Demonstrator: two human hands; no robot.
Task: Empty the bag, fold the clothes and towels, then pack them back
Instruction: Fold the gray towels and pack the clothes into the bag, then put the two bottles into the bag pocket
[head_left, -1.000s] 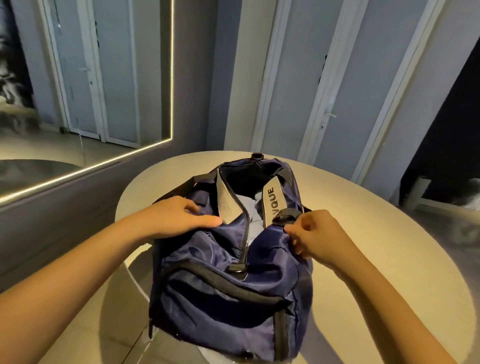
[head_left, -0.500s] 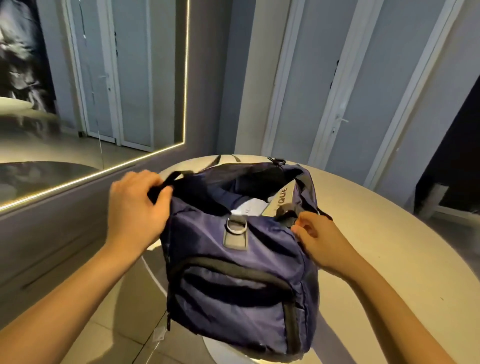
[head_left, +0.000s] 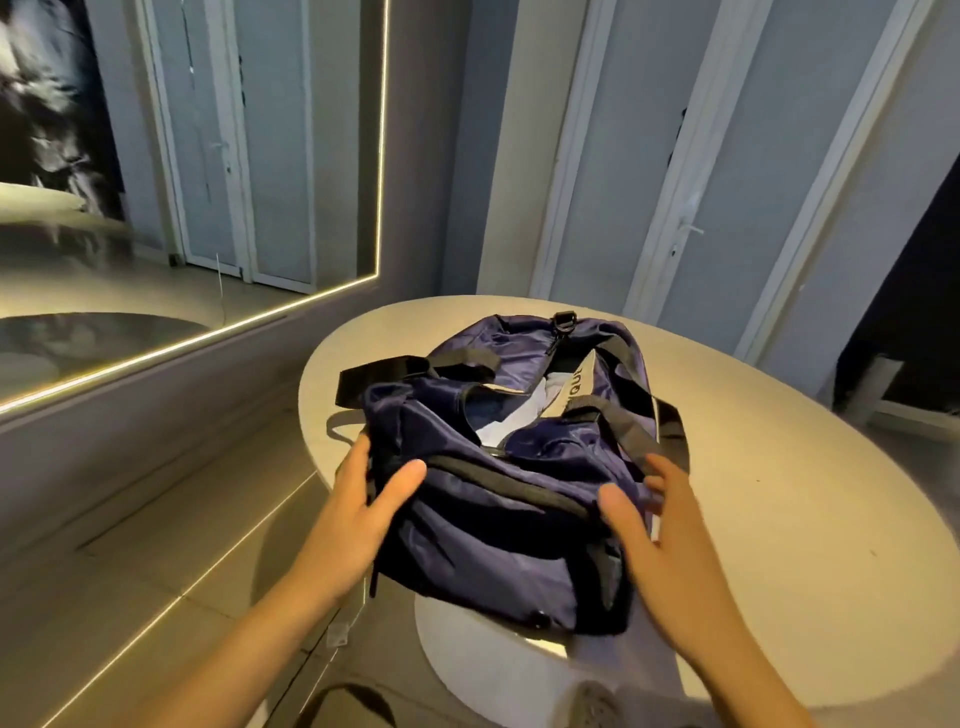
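Observation:
A navy duffel bag (head_left: 498, 519) with black straps lies on the round beige table (head_left: 779, 519), its near end hanging over the table's edge. Its top zip is open and pale cloth (head_left: 509, 421) shows inside. My left hand (head_left: 363, 499) lies against the bag's near left corner, fingers straight, thumb across the front pocket. My right hand (head_left: 649, 525) sits at the near right corner, fingers spread by a black strap (head_left: 628, 431), thumb on the front. Neither hand grips anything.
A mirror with a lit edge (head_left: 208, 332) runs along the left wall above a low ledge. Panelled doors (head_left: 691, 171) stand behind the table. The table's white pedestal (head_left: 483, 654) rises from a tiled floor.
Both hands let go of the bag's top edges and straps and dropped to its near end. The bag has sunk flatter onto the table.

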